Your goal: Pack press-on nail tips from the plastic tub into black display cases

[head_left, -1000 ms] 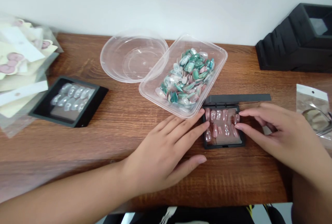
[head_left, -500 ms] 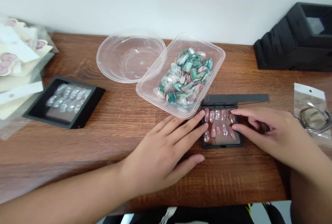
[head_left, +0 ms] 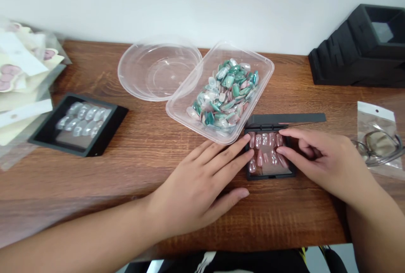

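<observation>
Pink press-on nails with silvery decorations lie in two rows in a black display case, its lid raised at the back. My left hand lies flat with fingers spread, two fingertips at the case's left edge by the end nails. At the right end of the upper row, my right hand has its index finger and thumb around one pink nail, pinching it lengthwise. The lower row's rightmost nails sit tilted.
A clear tub of mixed green, white and pink nails touches a round clear container. Left stand a black case of pale nails and bagged cards. Right are stacked black cases, a plastic bag and glasses.
My right hand has shifted slightly left, and the upper row's end nail has moved left and turned upright beside its neighbour. My left hand has stayed put.
</observation>
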The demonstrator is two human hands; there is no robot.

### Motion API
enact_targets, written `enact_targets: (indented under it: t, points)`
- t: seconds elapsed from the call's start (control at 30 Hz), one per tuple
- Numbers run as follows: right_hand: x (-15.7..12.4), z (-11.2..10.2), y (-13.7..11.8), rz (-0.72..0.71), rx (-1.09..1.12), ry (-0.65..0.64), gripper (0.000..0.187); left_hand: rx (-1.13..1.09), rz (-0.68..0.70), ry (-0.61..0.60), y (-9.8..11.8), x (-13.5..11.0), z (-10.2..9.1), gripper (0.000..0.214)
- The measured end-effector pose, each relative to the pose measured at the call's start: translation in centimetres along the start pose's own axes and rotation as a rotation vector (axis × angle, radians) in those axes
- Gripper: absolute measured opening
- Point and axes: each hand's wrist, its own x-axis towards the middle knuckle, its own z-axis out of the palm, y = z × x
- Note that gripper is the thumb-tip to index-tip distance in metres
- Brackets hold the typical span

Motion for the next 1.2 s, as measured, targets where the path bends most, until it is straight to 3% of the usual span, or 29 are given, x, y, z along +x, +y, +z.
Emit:
enact_targets:
  t: [0.33,0.57,1.2]
  points:
    - [-0.3,-0.4,0.5,-0.01,0.06,0.034,0.03,-0.019,0.004,0.061,0.1,0.1,-0.1,0.051]
    - [-0.7,-1.1,1.0,-0.143,0.195,-0.043,0.021,-0.082,0.089,0.147,-0.1,-0.3,-0.1,0.033]
    - [-1.0,-0.3,1.3,-0.142,0.259,-0.176,0.023,-0.113,0.109,0.124,0.0,0.1,0.0,0.028]
